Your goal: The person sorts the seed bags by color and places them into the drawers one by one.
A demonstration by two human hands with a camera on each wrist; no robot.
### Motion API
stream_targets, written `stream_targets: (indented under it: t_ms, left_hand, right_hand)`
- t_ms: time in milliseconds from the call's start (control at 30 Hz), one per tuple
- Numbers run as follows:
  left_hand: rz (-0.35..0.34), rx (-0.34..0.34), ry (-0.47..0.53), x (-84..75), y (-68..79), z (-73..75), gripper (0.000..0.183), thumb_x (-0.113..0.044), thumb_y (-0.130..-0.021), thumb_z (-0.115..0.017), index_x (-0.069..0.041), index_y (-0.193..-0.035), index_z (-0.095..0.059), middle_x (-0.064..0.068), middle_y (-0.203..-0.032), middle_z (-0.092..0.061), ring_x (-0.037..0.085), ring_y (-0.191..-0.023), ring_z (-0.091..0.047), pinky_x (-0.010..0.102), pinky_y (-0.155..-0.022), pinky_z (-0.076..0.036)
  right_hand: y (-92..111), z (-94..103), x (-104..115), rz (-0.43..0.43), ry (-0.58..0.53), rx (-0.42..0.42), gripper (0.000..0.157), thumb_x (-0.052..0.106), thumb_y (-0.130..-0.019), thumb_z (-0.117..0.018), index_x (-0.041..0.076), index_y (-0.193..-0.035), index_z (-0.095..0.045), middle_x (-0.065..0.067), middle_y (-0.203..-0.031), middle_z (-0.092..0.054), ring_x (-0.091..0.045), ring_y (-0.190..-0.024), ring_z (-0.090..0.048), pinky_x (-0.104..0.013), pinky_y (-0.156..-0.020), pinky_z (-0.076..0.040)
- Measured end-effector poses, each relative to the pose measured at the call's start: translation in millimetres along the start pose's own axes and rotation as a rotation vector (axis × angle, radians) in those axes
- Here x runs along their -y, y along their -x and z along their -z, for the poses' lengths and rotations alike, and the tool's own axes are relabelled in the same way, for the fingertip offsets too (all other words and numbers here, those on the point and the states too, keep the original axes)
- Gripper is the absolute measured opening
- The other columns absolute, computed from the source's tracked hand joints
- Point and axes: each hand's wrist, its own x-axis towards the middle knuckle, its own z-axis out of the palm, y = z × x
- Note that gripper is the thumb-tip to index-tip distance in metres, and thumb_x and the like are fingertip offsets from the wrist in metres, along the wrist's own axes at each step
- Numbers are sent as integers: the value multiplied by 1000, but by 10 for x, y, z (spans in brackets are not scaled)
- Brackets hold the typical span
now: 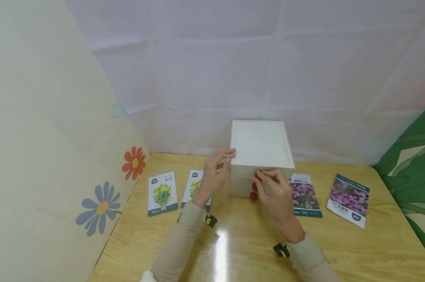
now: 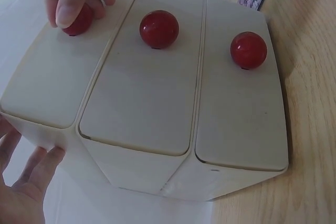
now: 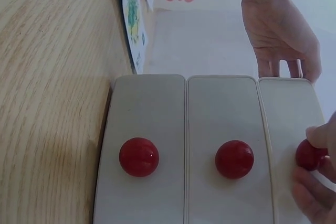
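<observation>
A small white cabinet [image 1: 259, 143] with three stacked drawers stands on the table, its front facing me. Each drawer has a round red knob. My right hand [image 1: 277, 194] pinches the top knob [image 3: 308, 156] between thumb and fingers. Below it are the middle knob [image 3: 234, 159] and the bottom knob [image 3: 138, 157], both untouched. The top drawer front [image 2: 52, 82] sits level with the other two in the left wrist view. At the cabinet's upper left edge, my left hand [image 1: 215, 174] touches the side with extended fingers.
Two packets with yellow flowers, an outer one [image 1: 162, 194] and an inner one [image 1: 194, 184], lie left of the cabinet. To its right are two pink-flower packets, one close by [image 1: 305, 196] and one farther out [image 1: 349, 200]. A pale cloth [image 1: 212, 78] hangs behind the wooden table [image 1: 240, 243].
</observation>
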Motion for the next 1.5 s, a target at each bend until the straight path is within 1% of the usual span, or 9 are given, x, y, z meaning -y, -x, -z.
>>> stream_targets:
  t_ms: [200,300,433,600,833,1200,1300,1400,1500]
  left_hand:
    - [2,5,-14,-7,-5,21,21,-10,-109,-58,-1,-122,-72,14,-141,-69,33,-131,-66,30,-95,-64]
    - [-8,11,-18,-3,-8,24,20,-10,-108,-60,-1,-122,-72,15,-140,-69,33,-130,-67,30,-95,-64]
    - [-13,12,-18,2,-4,26,20,-10,-108,-62,-1,-122,-72,15,-140,-69,34,-129,-67,29,-95,-64]
    - [-11,4,-10,13,6,19,20,-10,-107,-62,-1,-122,-72,15,-140,-69,34,-129,-67,31,-95,-65]
    - [-12,9,-6,7,8,-4,19,-10,-108,-62,-1,-122,-72,15,-140,-69,34,-130,-67,42,-92,-67]
    - [-7,5,3,-12,-11,-6,19,-7,-108,-61,-2,-122,-73,15,-139,-70,34,-129,-67,42,-93,-67]
    - [3,-4,-5,-15,-15,-7,19,-5,-106,-62,-2,-121,-73,16,-139,-70,34,-128,-67,43,-92,-67]
    - [8,-11,-10,-3,-13,-12,19,-2,-105,-63,-1,-120,-73,18,-138,-70,37,-127,-67,44,-91,-67]
    - [6,-9,-2,11,-7,-17,18,-1,-104,-65,0,-120,-73,18,-138,-70,38,-127,-67,43,-91,-67]
  right_hand:
    - [20,-12,1,17,29,-4,38,-7,-76,-90,-1,-112,-81,-19,-106,-72,-32,-92,-73,-25,-80,-62]
    - [34,-9,11,13,23,-8,38,-8,-76,-89,-2,-113,-81,-19,-109,-73,-33,-95,-74,-19,-87,-60]
    - [65,-8,30,-3,-6,-14,37,-11,-78,-86,-3,-113,-79,-21,-113,-74,-36,-99,-74,-7,-101,-51]
    - [109,-11,60,-22,-24,-25,34,-10,-81,-84,-5,-114,-77,-23,-119,-73,-38,-105,-72,-8,-109,-47]
    - [208,-12,98,-47,-3,-70,34,-9,-79,-84,-5,-113,-77,-27,-118,-70,-40,-102,-69,-6,-105,-47]
    - [389,-86,35,-78,-8,-47,32,-8,-77,-86,-4,-108,-78,-21,-111,-72,-36,-97,-71,-6,-106,-46]
    - [427,-116,17,-107,36,-7,32,-4,-78,-88,-1,-108,-79,-17,-112,-74,-33,-96,-72,-12,-99,-54]
    - [465,-132,12,-144,99,34,30,0,-79,-90,2,-107,-80,-15,-113,-74,-31,-94,-73,-29,-86,-63]
    - [493,-144,5,-159,138,57,28,0,-79,-91,3,-104,-80,-13,-112,-73,-30,-93,-74,-42,-75,-63]
